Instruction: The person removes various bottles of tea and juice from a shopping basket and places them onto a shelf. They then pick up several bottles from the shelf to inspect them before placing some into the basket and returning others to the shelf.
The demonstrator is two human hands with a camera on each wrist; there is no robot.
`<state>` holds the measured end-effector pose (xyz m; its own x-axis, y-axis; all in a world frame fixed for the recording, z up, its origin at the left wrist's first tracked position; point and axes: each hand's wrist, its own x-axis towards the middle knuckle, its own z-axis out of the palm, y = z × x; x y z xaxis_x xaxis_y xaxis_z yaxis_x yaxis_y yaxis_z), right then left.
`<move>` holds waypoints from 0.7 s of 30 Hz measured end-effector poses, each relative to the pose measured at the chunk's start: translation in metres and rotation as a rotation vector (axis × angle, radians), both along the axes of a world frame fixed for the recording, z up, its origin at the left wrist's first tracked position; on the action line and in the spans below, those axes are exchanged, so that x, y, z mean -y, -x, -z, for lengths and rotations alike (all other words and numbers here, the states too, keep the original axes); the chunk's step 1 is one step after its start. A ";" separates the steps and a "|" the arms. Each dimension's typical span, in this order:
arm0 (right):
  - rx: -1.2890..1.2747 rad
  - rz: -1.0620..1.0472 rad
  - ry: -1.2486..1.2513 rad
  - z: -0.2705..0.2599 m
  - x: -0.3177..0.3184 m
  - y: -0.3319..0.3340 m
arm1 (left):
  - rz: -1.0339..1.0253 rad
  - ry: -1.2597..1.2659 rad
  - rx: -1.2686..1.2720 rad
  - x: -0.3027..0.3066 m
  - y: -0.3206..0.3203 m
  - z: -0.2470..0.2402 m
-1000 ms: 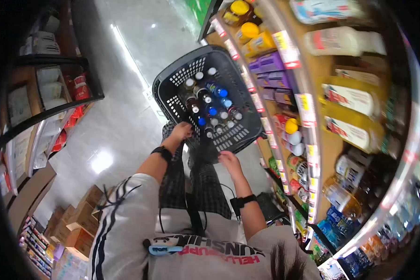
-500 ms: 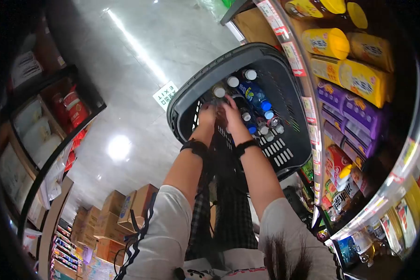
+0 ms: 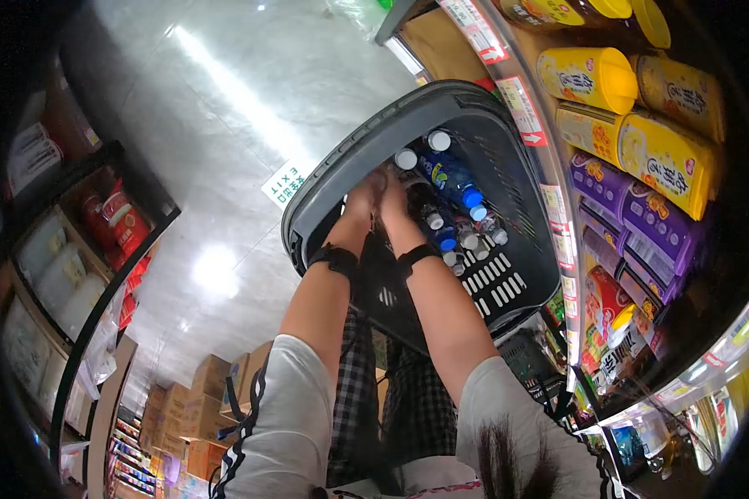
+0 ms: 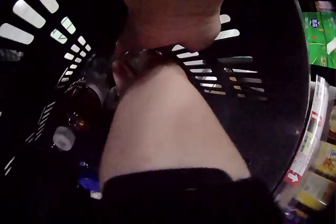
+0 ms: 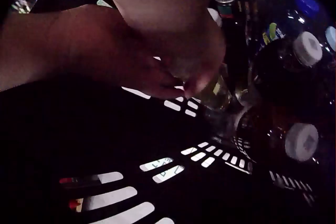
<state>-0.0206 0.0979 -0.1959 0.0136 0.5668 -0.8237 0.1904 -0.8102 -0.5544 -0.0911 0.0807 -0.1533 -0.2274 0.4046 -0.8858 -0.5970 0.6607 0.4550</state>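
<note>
Both hands reach down inside a black shopping basket, close together at its far left corner. In the head view, the left hand and the right hand hide what lies under them. From the right wrist, a clear bottle with pale yellow liquid shows under the right hand's curled fingers, and the left hand meets it from the side. Both hands appear to grip this bottle, its upper part covered. Next to them stand a dark-liquid bottle with a white cap and a blue-capped bottle.
Shelves on the right hold yellow canisters and purple packs, with a price-label rail beside the basket. Another shelf stands left. Cardboard boxes are stacked at lower left. A floor exit sign lies beyond the basket.
The hands have moved from the basket's near side into its far left corner, over a white-capped bottle. The basket now appears larger and tilted, close to the yellow canisters.
</note>
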 end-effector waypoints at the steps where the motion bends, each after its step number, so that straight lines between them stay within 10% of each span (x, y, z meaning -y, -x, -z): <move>1: -0.014 -0.072 -0.059 -0.007 0.002 -0.005 | -0.043 -0.027 0.046 0.008 -0.001 0.006; 5: 0.130 -0.664 -0.301 -0.086 0.002 -0.029 | -0.178 -0.058 0.014 0.025 -0.013 -0.057; 11: 0.203 -0.874 -0.643 -0.313 0.008 -0.072 | -0.049 0.009 0.121 0.053 -0.019 -0.216; 17: 0.019 -0.900 -1.040 -0.582 0.044 -0.156 | -0.197 -0.562 0.661 0.073 -0.044 -0.374; 21: -0.081 -0.572 -1.358 -0.695 0.087 -0.227 | 0.128 -0.874 0.663 0.108 -0.090 -0.540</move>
<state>0.2065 0.0104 0.4986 -0.4918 0.7999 0.3440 0.2299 0.5003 -0.8348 -0.0012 -0.0274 0.3867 0.2750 0.9375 -0.2134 -0.8455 0.3415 0.4104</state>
